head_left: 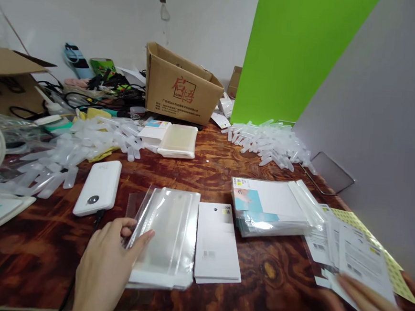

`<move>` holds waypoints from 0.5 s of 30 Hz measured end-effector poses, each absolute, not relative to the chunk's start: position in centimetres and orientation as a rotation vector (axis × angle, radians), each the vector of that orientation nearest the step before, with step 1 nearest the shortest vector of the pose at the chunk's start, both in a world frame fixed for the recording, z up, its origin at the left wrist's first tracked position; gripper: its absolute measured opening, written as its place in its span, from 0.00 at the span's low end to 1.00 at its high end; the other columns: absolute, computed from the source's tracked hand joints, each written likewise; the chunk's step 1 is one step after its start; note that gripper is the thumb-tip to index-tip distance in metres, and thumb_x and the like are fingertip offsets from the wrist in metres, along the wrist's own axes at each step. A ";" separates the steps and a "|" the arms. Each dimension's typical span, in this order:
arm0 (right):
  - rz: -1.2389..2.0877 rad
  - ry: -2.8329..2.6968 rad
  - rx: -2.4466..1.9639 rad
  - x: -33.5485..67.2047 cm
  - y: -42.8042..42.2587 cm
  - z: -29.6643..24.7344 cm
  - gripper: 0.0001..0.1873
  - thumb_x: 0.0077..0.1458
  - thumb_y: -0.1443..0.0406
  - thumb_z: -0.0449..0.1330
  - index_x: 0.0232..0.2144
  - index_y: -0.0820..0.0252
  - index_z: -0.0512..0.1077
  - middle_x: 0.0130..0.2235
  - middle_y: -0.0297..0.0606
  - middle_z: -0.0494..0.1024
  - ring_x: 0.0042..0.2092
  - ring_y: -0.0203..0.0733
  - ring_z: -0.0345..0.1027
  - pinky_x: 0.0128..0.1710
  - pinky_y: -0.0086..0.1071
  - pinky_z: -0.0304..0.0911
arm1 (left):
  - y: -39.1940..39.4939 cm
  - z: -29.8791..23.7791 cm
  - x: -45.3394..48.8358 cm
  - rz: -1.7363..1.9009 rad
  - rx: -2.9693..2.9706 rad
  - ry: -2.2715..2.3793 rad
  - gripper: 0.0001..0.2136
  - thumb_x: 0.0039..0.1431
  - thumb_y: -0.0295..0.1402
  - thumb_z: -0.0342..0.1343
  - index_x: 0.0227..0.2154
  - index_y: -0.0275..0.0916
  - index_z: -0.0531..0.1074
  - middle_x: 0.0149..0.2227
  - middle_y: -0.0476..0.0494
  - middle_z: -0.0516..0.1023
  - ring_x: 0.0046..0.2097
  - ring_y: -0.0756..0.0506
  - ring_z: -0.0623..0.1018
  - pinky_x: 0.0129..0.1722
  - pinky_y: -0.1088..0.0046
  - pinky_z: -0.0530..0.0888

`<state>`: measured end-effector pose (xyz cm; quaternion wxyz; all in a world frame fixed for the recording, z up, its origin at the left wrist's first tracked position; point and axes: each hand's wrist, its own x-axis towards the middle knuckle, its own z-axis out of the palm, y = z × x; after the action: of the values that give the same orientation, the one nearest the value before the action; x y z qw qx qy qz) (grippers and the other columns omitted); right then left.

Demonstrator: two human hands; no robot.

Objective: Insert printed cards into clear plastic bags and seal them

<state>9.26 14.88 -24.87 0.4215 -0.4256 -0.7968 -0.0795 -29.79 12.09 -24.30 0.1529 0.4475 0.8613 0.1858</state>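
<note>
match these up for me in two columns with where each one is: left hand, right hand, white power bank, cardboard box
1 left hand
2 right hand
3 white power bank
4 cardboard box

a at the far side of the wood table
b gripping the edge of the clear plastic bags
c lying left of those bags
d at the printed sheets

Pairs: 1-b, 2-d, 3-c, 4-a

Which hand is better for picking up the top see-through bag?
Probably the left hand: its fingers are already touching the edge of the clear plastic bags. The right hand is farther away, beside the printed paper sheets.
</note>
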 end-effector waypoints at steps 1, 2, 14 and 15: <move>-0.284 -2.179 -0.929 6.8 14.9 -24.9 0.23 0.56 0.64 0.64 0.54 0.60 0.71 0.51 0.40 0.76 0.51 0.44 0.71 0.51 0.33 0.65 | 12.0 -24.4 -29.9 0.578 1.305 2.503 0.18 0.55 0.52 0.52 0.37 0.42 0.66 0.39 0.35 0.74 0.44 0.30 0.71 0.42 0.55 0.67; -0.250 -2.272 -0.919 4.2 14.9 -24.8 0.21 0.58 0.61 0.62 0.53 0.63 0.71 0.52 0.43 0.76 0.52 0.46 0.71 0.48 0.35 0.67 | 11.9 -24.6 -30.1 0.628 1.338 2.528 0.16 0.55 0.51 0.52 0.34 0.43 0.65 0.38 0.35 0.73 0.44 0.30 0.71 0.43 0.55 0.67; -0.112 -2.098 -0.681 -1.2 14.4 -26.4 0.16 0.65 0.70 0.50 0.52 0.61 0.71 0.39 0.38 0.83 0.44 0.38 0.78 0.45 0.28 0.73 | 11.7 -20.6 -28.0 1.412 0.242 1.301 0.11 0.58 0.36 0.57 0.23 0.41 0.65 0.46 0.44 0.82 0.55 0.39 0.74 0.52 0.65 0.73; -0.097 -2.059 -0.674 -1.1 13.9 -26.3 0.16 0.65 0.69 0.52 0.53 0.57 0.71 0.36 0.35 0.83 0.40 0.36 0.78 0.43 0.26 0.73 | 12.0 -20.1 -27.3 1.387 0.175 1.234 0.09 0.59 0.35 0.56 0.24 0.41 0.66 0.47 0.42 0.82 0.55 0.39 0.75 0.52 0.64 0.73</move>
<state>-1.06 13.88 -26.33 0.4675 -0.2747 -0.8393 -0.0395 -27.32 12.03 -20.14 0.5958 0.0753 0.5314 0.5975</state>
